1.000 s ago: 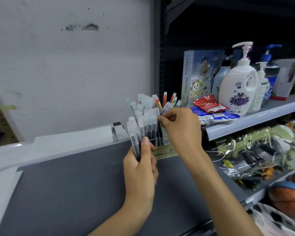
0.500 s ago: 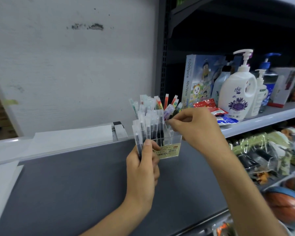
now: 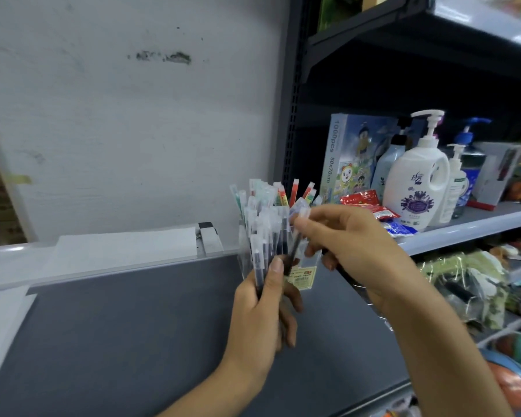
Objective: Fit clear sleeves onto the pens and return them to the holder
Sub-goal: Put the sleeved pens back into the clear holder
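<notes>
**Operator:** What is my left hand doing?

**Spotter:** Your left hand (image 3: 262,314) grips a bundle of pens (image 3: 260,251) in clear sleeves. The fingers curl round the barrels and your thumb presses on the front one. The bundle stands roughly upright, just in front of the holder (image 3: 312,260).

**Operator:** And my right?

**Spotter:** Your right hand (image 3: 355,245) pinches a single dark pen (image 3: 294,245) near its top between thumb and fingertips. The pen slants down to the left, and its lower end meets the bundle by your left thumb. Its top looks clear, like a sleeve, but it is too blurred to be sure.

**Operator:** Where is the holder?

**Spotter:** It is a clear box on the grey counter (image 3: 133,326), between your hands and behind them, with a yellow label (image 3: 303,276) on its front. More pens (image 3: 265,194) stand in it, some with green or red tips. To your right, the shelf (image 3: 463,233) carries a white pump bottle (image 3: 415,188), a puzzle box (image 3: 352,158) and a red packet (image 3: 361,200).
</notes>
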The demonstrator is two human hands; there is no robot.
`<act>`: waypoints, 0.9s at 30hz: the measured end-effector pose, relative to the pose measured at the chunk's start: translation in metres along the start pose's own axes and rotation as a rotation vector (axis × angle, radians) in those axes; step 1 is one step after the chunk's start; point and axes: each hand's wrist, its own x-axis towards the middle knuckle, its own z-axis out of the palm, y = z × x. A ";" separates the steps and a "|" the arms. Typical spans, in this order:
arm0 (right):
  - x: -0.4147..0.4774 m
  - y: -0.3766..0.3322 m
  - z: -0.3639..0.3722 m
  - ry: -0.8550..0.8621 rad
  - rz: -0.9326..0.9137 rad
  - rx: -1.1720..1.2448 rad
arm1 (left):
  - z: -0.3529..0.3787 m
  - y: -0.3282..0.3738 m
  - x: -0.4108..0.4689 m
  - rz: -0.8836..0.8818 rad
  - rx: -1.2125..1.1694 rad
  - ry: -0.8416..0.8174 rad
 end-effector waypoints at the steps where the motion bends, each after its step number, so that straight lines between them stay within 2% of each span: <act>1: -0.001 -0.003 -0.003 0.055 -0.043 -0.014 | 0.000 0.001 0.000 0.015 -0.002 0.020; 5: -0.003 -0.010 -0.014 0.277 -0.281 -0.014 | -0.001 0.000 0.000 0.075 0.025 0.068; 9: 0.001 -0.008 -0.015 0.370 -0.413 -0.013 | 0.000 0.001 -0.001 0.062 0.005 0.101; 17: 0.016 0.019 0.004 0.324 -0.357 -0.206 | 0.000 0.003 0.000 0.027 -0.026 0.137; 27: 0.031 0.036 0.024 0.350 -0.307 -0.390 | 0.000 0.002 0.002 0.015 -0.020 0.173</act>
